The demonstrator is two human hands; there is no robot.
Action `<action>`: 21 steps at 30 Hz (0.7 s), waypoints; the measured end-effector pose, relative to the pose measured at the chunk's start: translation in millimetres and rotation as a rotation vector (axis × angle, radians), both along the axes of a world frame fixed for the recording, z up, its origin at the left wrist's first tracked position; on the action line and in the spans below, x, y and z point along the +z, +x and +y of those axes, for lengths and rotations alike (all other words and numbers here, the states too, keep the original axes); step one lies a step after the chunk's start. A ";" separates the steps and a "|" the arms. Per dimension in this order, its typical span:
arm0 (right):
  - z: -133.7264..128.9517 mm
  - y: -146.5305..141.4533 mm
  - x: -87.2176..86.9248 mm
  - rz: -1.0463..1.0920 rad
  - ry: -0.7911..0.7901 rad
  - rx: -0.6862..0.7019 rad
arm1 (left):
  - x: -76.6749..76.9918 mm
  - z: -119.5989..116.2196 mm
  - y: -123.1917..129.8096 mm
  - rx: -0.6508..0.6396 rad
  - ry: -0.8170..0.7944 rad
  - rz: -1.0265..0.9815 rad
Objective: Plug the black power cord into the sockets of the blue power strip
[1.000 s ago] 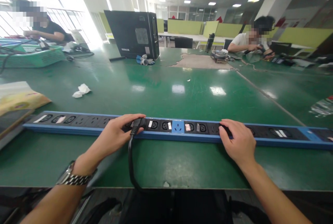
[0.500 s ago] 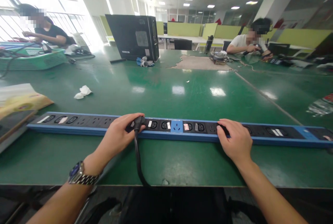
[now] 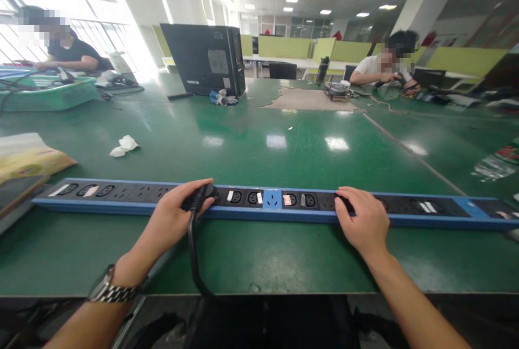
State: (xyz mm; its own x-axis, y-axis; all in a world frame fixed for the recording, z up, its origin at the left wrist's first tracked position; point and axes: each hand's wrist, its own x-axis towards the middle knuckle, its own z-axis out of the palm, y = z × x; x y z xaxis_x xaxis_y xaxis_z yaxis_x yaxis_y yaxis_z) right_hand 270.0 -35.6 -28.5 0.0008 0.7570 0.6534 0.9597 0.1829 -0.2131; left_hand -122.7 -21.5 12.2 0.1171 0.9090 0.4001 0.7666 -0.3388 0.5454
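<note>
A long power strip (image 3: 243, 212) with a blue casing and black sockets lies across the green table in front of me. My left hand (image 3: 168, 213) is closed round a black power plug (image 3: 201, 195) at the strip, left of its middle. The plug leans to the left against the sockets; whether its pins sit in one is hidden. Its thick black cable (image 3: 193, 251) drops over the near table edge. To the right of the blue middle socket (image 3: 272, 199), my right hand (image 3: 367, 222) is wrapped over the strip, thumb on the near side.
At the left edge lies a yellow and white bag (image 3: 36, 159), with crumpled tissue (image 3: 125, 145) beyond it. Farther back are a green basket (image 3: 60, 97), a black computer case (image 3: 203, 62) and gloves (image 3: 222, 98). Two people sit across the table. A plastic bottle (image 3: 497, 165) lies at right.
My left hand has shifted left with the plug, which has tipped over from nearly upright. The right hand keeps its hold on the strip. The whole view has shifted slightly.
</note>
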 end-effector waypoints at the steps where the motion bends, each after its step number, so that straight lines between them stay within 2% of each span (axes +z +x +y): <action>1: -0.3 -0.2 0.1 -0.002 0.002 0.001 | -1.5 -0.6 0.1 0.003 0.021 0.009; 5: -1.3 -0.7 -0.8 -0.009 0.012 -0.008 | -4.2 -2.8 2.9 0.006 0.074 0.058; 12: 1.6 0.6 -5.5 -0.022 0.077 0.011 | -6.0 3.0 -5.7 -0.130 0.026 0.126; 17: 3.2 1.2 -6.4 -0.029 0.095 0.005 | -2.9 6.0 -9.5 -0.148 0.003 0.206; 19: 3.4 1.4 -6.5 -0.032 0.091 0.002 | 3.8 3.7 -5.6 -0.146 0.022 0.123; 21: 3.4 1.4 -6.7 -0.036 0.085 0.003 | 10.1 -0.2 5.4 -0.068 0.101 -0.055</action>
